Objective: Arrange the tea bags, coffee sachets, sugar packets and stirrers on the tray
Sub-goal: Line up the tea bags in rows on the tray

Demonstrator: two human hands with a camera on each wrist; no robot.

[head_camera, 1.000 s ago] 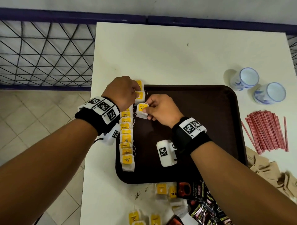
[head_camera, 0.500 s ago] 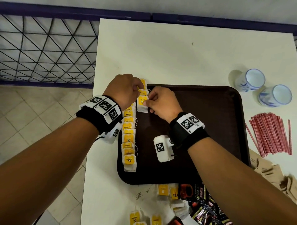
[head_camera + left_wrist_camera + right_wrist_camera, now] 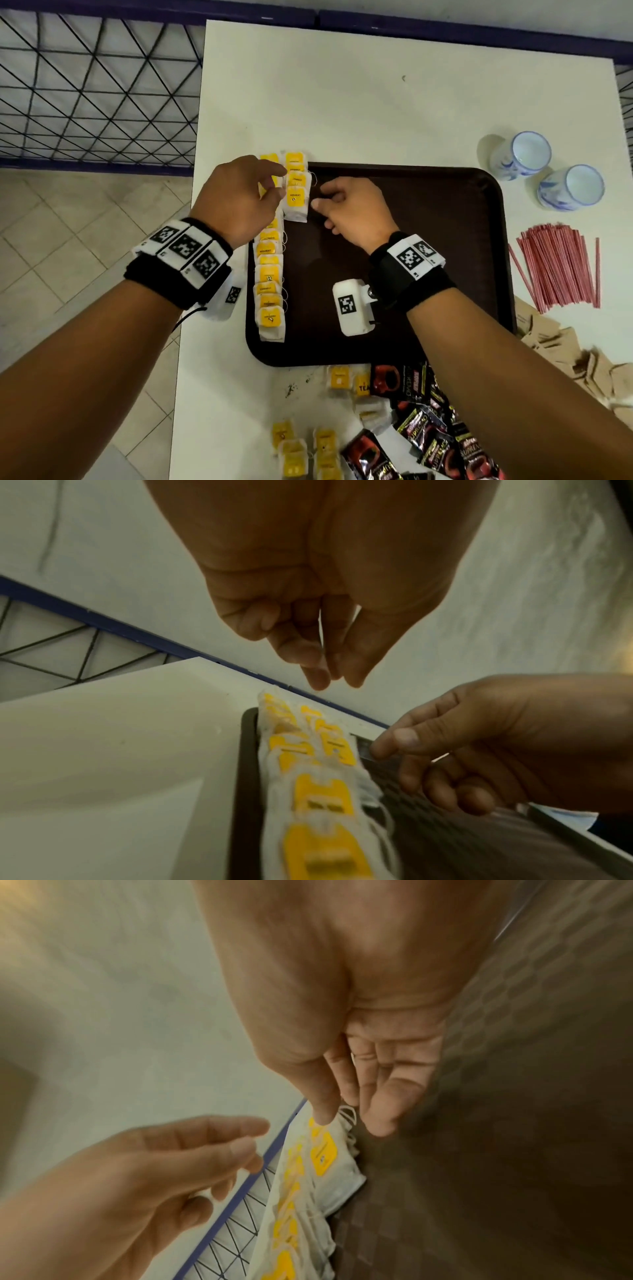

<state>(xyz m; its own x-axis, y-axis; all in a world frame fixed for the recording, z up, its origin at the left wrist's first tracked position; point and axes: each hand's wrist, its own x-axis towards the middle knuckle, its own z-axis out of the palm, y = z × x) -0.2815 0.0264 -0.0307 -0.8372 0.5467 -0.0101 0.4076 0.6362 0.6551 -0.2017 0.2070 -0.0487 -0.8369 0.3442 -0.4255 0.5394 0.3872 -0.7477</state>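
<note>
A dark brown tray (image 3: 428, 240) lies on the white table. Along its left edge runs a column of yellow-tagged tea bags (image 3: 269, 274). A second, short column (image 3: 296, 202) starts at the tray's top left corner. My left hand (image 3: 278, 183) hovers over the left column's top, fingers relaxed and holding nothing, as the left wrist view (image 3: 329, 680) confirms. My right hand (image 3: 317, 196) is just right of the short column, fingers loosely curled and empty; its thumb tip (image 3: 322, 1115) touches the nearest bag (image 3: 322, 1153).
Loose tea bags (image 3: 339, 377) and black-and-red coffee sachets (image 3: 421, 428) lie on the table in front of the tray. Red stirrers (image 3: 558, 267) and brown sugar packets (image 3: 561, 346) are on the right. Two blue-and-white cups (image 3: 524, 154) stand at the back right. A metal grid fence (image 3: 96, 89) borders the left.
My right hand pinched a tea bag, carried it to the short column's near end and let go. Both hands' fingers have loosened and drawn slightly away from the bags.
</note>
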